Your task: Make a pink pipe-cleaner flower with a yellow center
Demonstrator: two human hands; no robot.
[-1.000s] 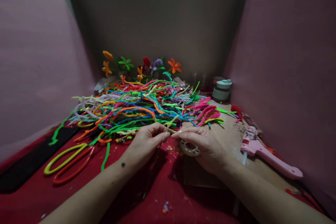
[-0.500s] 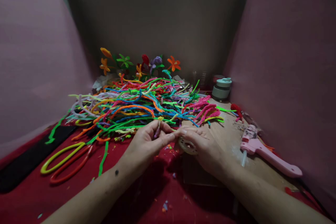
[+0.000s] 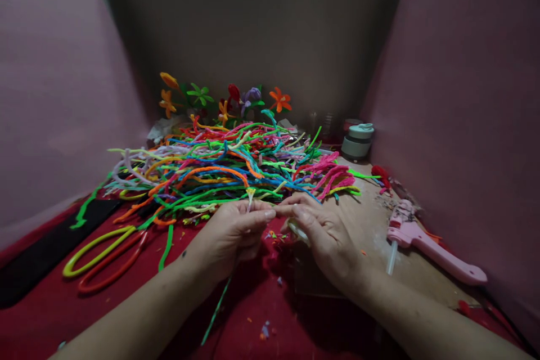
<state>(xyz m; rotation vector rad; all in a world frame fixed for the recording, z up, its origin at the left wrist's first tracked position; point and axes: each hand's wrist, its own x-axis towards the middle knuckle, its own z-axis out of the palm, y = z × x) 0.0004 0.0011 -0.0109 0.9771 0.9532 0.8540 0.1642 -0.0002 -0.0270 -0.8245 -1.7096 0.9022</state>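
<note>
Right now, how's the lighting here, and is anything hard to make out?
Head view: dim, the back wall in gloom; head view: shadow darkens the red surface near the left hand; head view: the pale piece in the right hand looks indistinct.

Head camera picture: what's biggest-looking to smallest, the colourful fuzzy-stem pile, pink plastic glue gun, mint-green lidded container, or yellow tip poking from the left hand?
1. Colourful fuzzy-stem pile
2. Pink glue gun
3. Mint-green container
4. Yellow tip
</note>
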